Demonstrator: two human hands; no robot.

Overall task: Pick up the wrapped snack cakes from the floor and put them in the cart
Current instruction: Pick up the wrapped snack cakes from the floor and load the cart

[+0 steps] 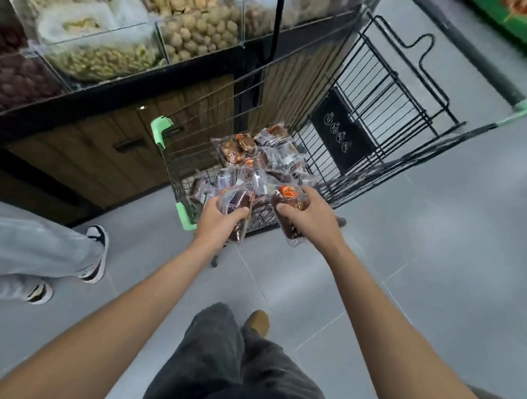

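Observation:
A black wire cart (392,114) with green corner caps stands on the grey floor in front of me. Several brown snack cakes in clear wrappers (258,156) lie piled in its near end. My left hand (217,216) grips a wrapped snack cake (236,202) at the cart's near rim. My right hand (310,214) grips another wrapped snack cake (289,200) at the same rim, to the right. Both cakes hang partly outside the basket.
A display counter (85,141) with clear bins of bulk snacks (185,27) stands left of the cart, close against it. Another person's legs and sneakers (96,253) are on the floor at left. My own legs and shoe (257,321) are below. Grey tiles stretch to the right.

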